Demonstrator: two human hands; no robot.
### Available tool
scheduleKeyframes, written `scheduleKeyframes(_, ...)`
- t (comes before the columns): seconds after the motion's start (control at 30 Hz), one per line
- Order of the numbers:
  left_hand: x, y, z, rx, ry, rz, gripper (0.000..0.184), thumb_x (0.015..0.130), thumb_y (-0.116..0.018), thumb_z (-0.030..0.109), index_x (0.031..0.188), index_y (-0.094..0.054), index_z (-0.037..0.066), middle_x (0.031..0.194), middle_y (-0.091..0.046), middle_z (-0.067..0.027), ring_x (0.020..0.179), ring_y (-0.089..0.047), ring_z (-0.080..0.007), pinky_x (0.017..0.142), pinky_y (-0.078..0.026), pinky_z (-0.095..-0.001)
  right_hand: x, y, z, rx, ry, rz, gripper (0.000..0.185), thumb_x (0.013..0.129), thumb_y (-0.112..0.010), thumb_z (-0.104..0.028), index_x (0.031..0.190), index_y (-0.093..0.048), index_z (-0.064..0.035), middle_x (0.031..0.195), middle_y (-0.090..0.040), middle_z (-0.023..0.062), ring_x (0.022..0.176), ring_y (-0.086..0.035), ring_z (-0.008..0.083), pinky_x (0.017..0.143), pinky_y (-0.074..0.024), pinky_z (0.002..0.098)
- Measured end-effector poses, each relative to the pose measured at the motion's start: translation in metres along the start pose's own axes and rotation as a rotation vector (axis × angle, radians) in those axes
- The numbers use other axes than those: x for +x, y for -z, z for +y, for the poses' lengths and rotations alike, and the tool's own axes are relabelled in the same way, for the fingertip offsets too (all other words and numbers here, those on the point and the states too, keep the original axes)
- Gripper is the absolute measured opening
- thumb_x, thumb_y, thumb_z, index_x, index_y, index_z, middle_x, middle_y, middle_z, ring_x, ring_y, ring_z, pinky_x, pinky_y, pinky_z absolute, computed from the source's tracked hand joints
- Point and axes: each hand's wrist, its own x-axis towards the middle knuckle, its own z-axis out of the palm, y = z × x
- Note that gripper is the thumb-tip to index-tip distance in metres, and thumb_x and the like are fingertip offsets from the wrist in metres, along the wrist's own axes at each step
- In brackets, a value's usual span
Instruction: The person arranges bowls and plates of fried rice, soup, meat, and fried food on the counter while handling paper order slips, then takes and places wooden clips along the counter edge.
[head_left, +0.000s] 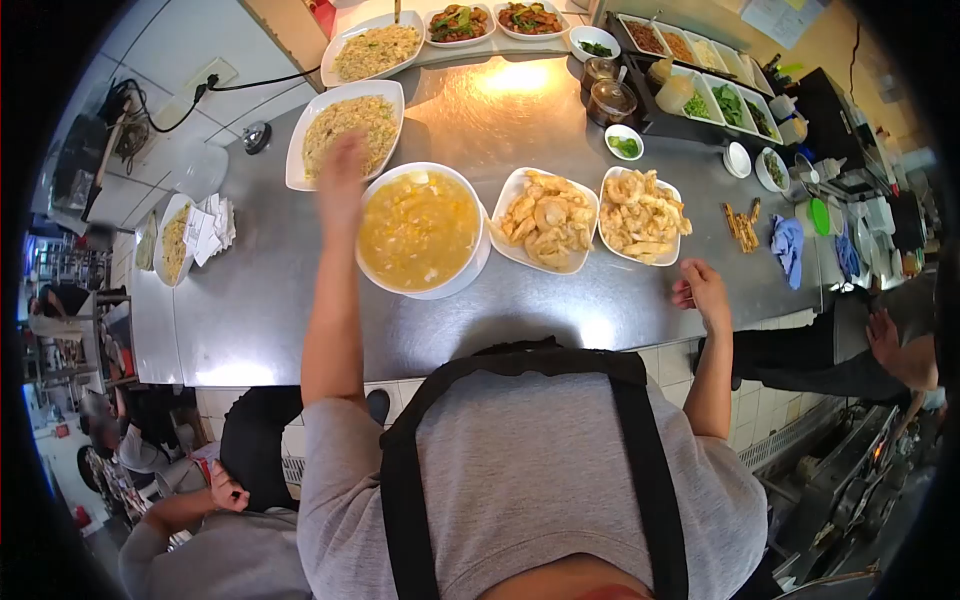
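Note:
My left hand (343, 170) is smeared by motion over the near right part of a white dish of fried rice (350, 128); its fingers cannot be made out. Just right of that forearm stands a large white bowl of yellow egg soup (420, 228). Two white dishes of battered fried pieces, one in the middle (547, 220) and one to its right (643, 218), sit beside the soup. My right hand (703, 291) hovers at the counter's front, below the right fried dish and apart from it, fingers loosely bent and nothing visible in them.
At the back stand another fried rice dish (378, 52) and two dishes of saucy food (460, 24). Garnish trays (700, 105) line the back right. Paper slips (210, 228) lie at left, a blue cloth (787, 250) at right. Co-workers stand on both sides.

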Motion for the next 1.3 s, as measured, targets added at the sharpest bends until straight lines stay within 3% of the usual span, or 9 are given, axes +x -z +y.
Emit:
scheduleKeyframes(0.13,0.009,-0.085,0.039,0.341,-0.258,-0.825,0.027,0.084,-0.049,0.011,0.107,-0.061,0.002,0.103,-0.063,-0.0165,0.101,-0.057,-0.0318,0.092,-0.042,-0.038,0.002,-0.02,-0.015,0.5,-0.007,-0.175,0.041,0.089,-0.046,-0.02,0.127,-0.037,-0.0068,0.083,-0.063,0.0107,0.055,-0.063,0.0186,0.046,-0.0528,0.0275)
scheduleKeyframes(0.2,0.021,-0.133,0.018,0.567,-0.414,-1.161,0.03,0.081,-0.05,0.005,0.11,-0.057,0.003,0.103,-0.062,-0.0171,0.09,-0.062,-0.0275,0.076,-0.049,-0.036,0.011,-0.032,-0.006,0.506,0.016,-0.165,0.04,0.089,-0.045,-0.017,0.127,-0.036,-0.0058,0.084,-0.063,0.0132,0.056,-0.064,0.0201,0.047,-0.0542,0.0281)
scheduleKeyframes(0.3,0.029,-0.172,0.013,0.637,0.114,-1.609,0.036,0.076,-0.052,0.0,0.111,-0.057,0.005,0.094,-0.064,-0.0168,0.073,-0.065,-0.0224,0.06,-0.054,-0.0338,0.022,-0.043,0.005,0.599,0.021,-0.127,0.038,0.088,-0.043,-0.012,0.125,-0.037,-0.0039,0.085,-0.063,0.0162,0.059,-0.065,0.0222,0.047,-0.0552,0.0286)
scheduleKeyframes(0.7,0.118,-0.191,-0.056,0.392,0.408,-1.304,0.038,0.075,-0.05,-0.002,0.11,-0.06,0.008,0.08,-0.065,-0.0147,0.063,-0.066,-0.0206,0.053,-0.057,-0.0321,0.046,-0.018,-0.077,0.507,0.148,-0.173,0.04,0.083,-0.04,-0.006,0.121,-0.04,0.0051,0.084,-0.064,0.0201,0.058,-0.065,0.0233,0.048,-0.0551,0.0277)
scheduleKeyframes(0.73,0.152,-0.202,-0.118,0.31,0.035,-1.429,0.036,0.075,-0.05,-0.002,0.108,-0.061,0.008,0.079,-0.065,-0.0158,0.063,-0.066,-0.0214,0.052,-0.057,-0.0328,0.053,-0.023,-0.09,0.512,0.168,-0.2,0.042,0.084,-0.039,-0.007,0.124,-0.038,0.0055,0.086,-0.063,0.0202,0.059,-0.065,0.0233,0.05,-0.0555,0.0283)
scheduleKeyframes(0.8,0.175,-0.201,-0.156,0.292,-0.074,-1.371,0.029,0.074,-0.053,-0.002,0.1,-0.063,0.004,0.078,-0.065,-0.0162,0.063,-0.066,-0.0229,0.051,-0.056,-0.0335,0.066,-0.038,-0.116,0.528,0.192,-0.222,0.041,0.084,-0.039,-0.007,0.123,-0.038,0.0054,0.087,-0.063,0.0204,0.06,-0.065,0.0233,0.05,-0.0555,0.0278)
scheduleKeyframes(0.87,0.185,-0.178,-0.083,0.421,0.439,-1.031,0.019,0.069,-0.059,-0.001,0.086,-0.066,-0.002,0.076,-0.066,-0.0149,0.064,-0.067,-0.0244,0.05,-0.056,-0.0338,0.085,-0.058,-0.135,0.55,0.215,-0.25,0.04,0.084,-0.039,-0.007,0.123,-0.039,0.0046,0.087,-0.063,0.0201,0.061,-0.065,0.0234,0.051,-0.0556,0.0275)
scheduleKeyframes(1.0,0.221,-0.176,-0.098,0.516,0.453,-0.845,0.019,0.07,-0.053,-0.003,0.083,-0.066,-0.004,0.072,-0.066,-0.0178,0.06,-0.067,-0.0247,0.049,-0.054,-0.0349,0.131,-0.098,-0.155,0.572,0.218,-0.29,0.038,0.084,-0.038,-0.007,0.122,-0.038,0.002,0.087,-0.063,0.0198,0.064,-0.066,0.0252,0.053,-0.0562,0.0299)
scheduleKeyframes(1.3,0.221,-0.157,-0.062,0.937,-0.174,-0.43,0.019,0.076,-0.054,0.008,0.088,-0.065,-0.002,0.088,-0.064,-0.0209,0.082,-0.064,-0.0308,0.072,-0.051,-0.0396,0.189,-0.158,-0.169,0.593,0.198,-0.197,0.036,0.086,-0.039,-0.011,0.121,-0.037,-0.0061,0.086,-0.062,0.0144,0.057,-0.063,0.0208,0.048,-0.053,0.0293)
